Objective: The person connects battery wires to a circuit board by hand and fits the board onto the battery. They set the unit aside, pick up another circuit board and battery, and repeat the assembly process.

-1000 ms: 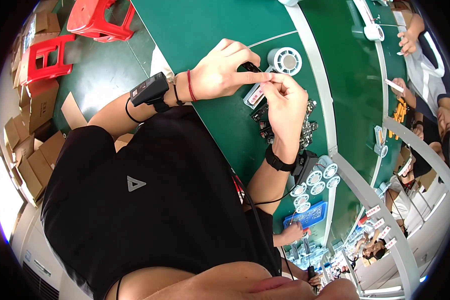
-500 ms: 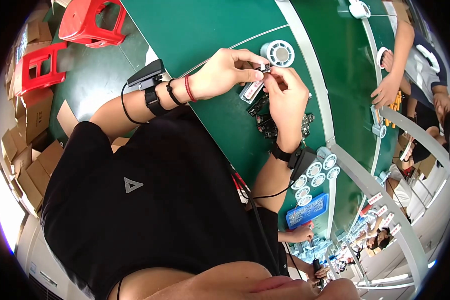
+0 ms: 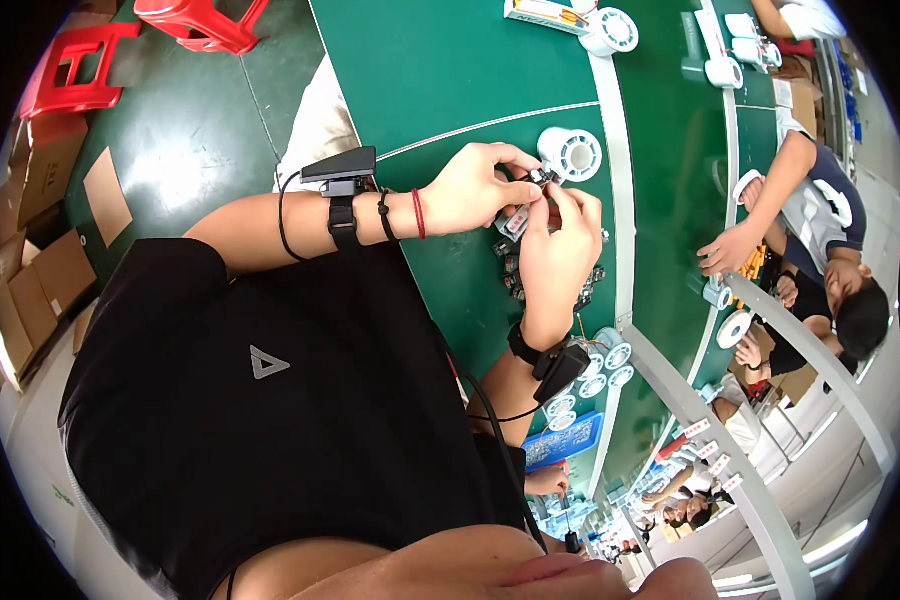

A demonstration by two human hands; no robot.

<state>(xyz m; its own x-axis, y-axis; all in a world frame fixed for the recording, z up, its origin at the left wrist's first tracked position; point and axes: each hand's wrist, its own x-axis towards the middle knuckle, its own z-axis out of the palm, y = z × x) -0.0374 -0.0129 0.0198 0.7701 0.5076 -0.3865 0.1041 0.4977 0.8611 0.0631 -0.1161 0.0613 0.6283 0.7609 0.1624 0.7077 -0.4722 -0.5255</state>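
One green worktop (image 3: pixel 460 60), smooth, straight-edged, crossed by a pale seam line. Several cardboard boxes (image 3: pixel 35 310), brown, matt, flaps folded out, on the floor. Two red stools (image 3: pixel 192 20), glossy moulded plastic, openings cut through their sides. One blue tray (image 3: pixel 565 456), shallow, rectangular, plastic. Left hand (image 3: pixel 473 190), bare, red cord at the wrist: thumb and fingers pinching a small part. Right hand (image 3: pixel 560 245), bare, black strap at the wrist: thumb and forefinger drawn together at the same part's near side; cannot tell whether they grip it too. One fan housing (image 3: pixel 572 154), pale blue plastic, drum-shaped, with a slotted ring grille around a round hub, just beyond the fingertips. One labelled handle (image 3: pixel 513 224), pale, elongated, red marks on white, partly behind the right hand. A loose group of circuit boards (image 3: pixel 513 272), black, rough with components, beside the right hand. One small electronic part (image 3: pixel 543 177), blackish, angular, with a white block, above the worktop between both hands' fingertips; finer detail too small to tell.
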